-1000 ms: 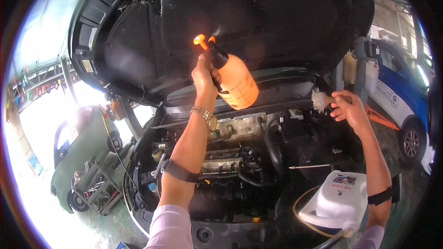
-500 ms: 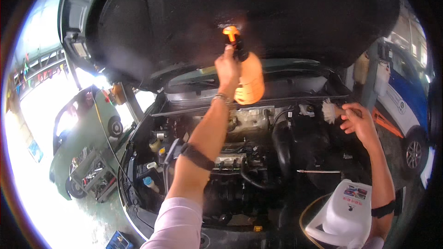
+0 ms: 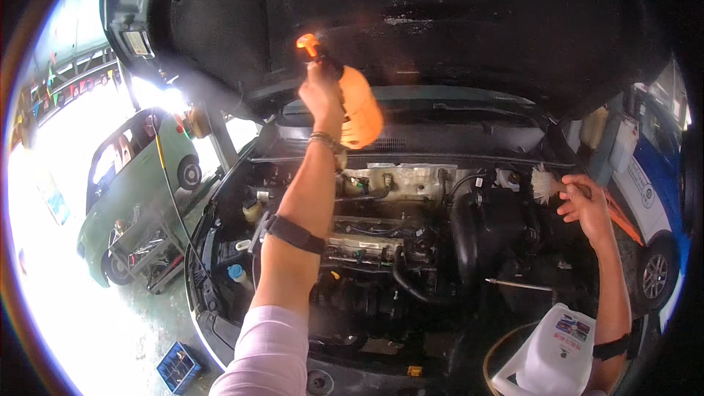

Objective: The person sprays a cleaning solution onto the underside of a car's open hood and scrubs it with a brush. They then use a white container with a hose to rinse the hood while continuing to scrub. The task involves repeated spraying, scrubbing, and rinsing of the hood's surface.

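While the left hand [image 3: 320, 95] is raised toward twelve o'clock, its fingers are wrapped tight round the neck of an orange spray bottle [image 3: 357, 106], nozzle aimed up at the dark underside of the open hood [image 3: 440, 22]. Bottle sits between hood liner and engine bay, tilted, body hanging to the right of the wrist. It looks like translucent orange plastic with a paler orange trigger head; fill level cannot be read through the motion blur. Below, at six o'clock, the engine [image 3: 381, 242] lies exposed with hoses and a black intake duct. Toward three o'clock the right hand [image 3: 584, 205] pinches the handle of a small white-bristled brush [image 3: 544, 183], bristles near the rear edge of the bay. A white plastic jug [image 3: 554, 356] sits at five o'clock, by the right forearm. A green car [image 3: 132, 191] stands at nine o'clock, a blue-and-white one at three. Risk, as I judge it: spray fired overhead could drip back onto the face or onto electrical parts below, and a wet grip on the upturned bottle could slip and drop it into the bay.
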Available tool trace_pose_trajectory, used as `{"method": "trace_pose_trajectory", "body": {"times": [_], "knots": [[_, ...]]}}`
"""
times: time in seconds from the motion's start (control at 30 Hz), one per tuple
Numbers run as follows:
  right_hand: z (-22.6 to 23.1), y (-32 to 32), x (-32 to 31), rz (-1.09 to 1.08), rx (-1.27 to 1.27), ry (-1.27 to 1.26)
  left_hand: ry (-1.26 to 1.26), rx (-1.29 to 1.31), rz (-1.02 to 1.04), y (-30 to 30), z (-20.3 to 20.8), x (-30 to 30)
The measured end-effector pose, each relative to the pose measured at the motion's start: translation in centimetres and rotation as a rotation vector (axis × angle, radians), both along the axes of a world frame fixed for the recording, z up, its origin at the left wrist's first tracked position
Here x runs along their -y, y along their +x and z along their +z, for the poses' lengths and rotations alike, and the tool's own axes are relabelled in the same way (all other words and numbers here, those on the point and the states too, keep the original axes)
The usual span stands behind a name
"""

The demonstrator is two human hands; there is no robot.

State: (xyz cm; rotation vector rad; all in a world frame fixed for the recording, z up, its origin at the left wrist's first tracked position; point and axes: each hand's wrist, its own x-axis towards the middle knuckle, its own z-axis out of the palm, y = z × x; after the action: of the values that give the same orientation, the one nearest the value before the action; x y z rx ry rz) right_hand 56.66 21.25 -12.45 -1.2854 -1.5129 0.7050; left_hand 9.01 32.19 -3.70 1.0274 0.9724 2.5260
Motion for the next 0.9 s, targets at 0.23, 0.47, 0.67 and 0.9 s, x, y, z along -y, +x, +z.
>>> {"method": "trace_pose_trajectory", "body": {"times": [0.23,0.47,0.67,0.9], "knots": [[-0.1,-2.6,-1.1,0.051,-0.036,0.007,0.001,-0.151,0.111,-4.7,1.5,3.6],[1.2,-3.7,0.5,0.068,-0.029,0.028,0.079,-0.017,-0.261,-0.8,2.9,6.6],[2.3,-1.5,2.6,0.068,-0.053,0.076,0.176,0.118,-0.396,3.7,5.7,10.1],[3.2,0.6,4.1,0.050,-0.096,0.131,0.255,-0.058,-0.436,6.6,9.3,13.8]]}}
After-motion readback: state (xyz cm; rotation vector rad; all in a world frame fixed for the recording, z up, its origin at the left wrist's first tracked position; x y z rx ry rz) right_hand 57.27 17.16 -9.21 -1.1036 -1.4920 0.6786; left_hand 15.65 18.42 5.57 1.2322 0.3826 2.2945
